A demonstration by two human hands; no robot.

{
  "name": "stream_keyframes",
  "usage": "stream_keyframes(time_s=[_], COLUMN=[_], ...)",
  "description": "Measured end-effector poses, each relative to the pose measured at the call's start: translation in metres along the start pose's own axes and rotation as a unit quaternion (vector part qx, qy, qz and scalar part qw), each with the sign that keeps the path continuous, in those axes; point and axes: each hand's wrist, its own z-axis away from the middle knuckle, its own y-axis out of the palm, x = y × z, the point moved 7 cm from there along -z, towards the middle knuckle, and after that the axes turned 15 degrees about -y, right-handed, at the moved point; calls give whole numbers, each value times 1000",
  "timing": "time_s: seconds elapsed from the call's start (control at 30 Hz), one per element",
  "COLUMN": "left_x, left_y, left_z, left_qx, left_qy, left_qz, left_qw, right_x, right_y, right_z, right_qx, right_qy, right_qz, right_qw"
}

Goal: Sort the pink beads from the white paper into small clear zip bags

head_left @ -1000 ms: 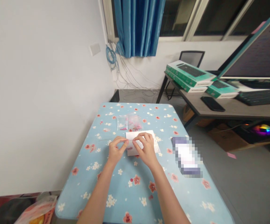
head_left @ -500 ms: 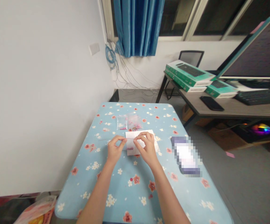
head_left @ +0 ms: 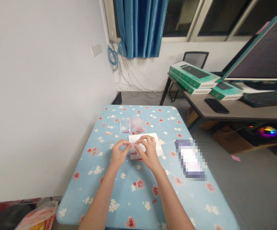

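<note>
My left hand (head_left: pixel 119 154) pinches a thin pale cord (head_left: pixel 107 142), whose loose end sticks out to the left above the table. Close beside it, my right hand (head_left: pixel 150 153) is closed in a pinch on the cord's other part. The fingertips of both hands nearly meet. Whether a bead sits between them is too small to tell. Beneath the hands lies a white sheet of paper (head_left: pixel 159 149) with a short row of dark pink beads (head_left: pixel 133 153) on it. Just beyond are a small clear bag (head_left: pixel 124 124) and another bag (head_left: pixel 138 124), both with pink beads.
The table (head_left: pixel 95 188) has a blue flowered cover. A blurred phone-like item (head_left: pixel 190 159) lies at its right. A desk to the right bears green keyboard boxes (head_left: pixel 193 75), a black phone (head_left: pixel 216 105) and a monitor (head_left: pixel 263 51). A wall runs along the left.
My hands have come closer together: the right has moved left and the left slightly right, so the stretch of cord between them is shorter.
</note>
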Motion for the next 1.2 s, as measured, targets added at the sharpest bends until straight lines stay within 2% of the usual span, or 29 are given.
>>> stream_keyframes(time_s=[0.33,0.53,0.7,1.2], left_x=[-1,-5,-5,-11], left_y=[-5,-3,-3,-1], left_z=[-1,1,0,2], left_qx=[3,23,19,24], left_qy=[-3,13,16,30], left_qz=[-11,-23,-24,-39], left_qw=[1000,999,999,998], right_x=[-5,2,6,1], right_y=[-4,-2,0,-2], right_z=[0,-1,0,3], right_qx=[-5,3,3,5], right_qy=[0,-20,-25,-4], right_qz=[3,22,30,34], right_qw=[1000,1000,999,999])
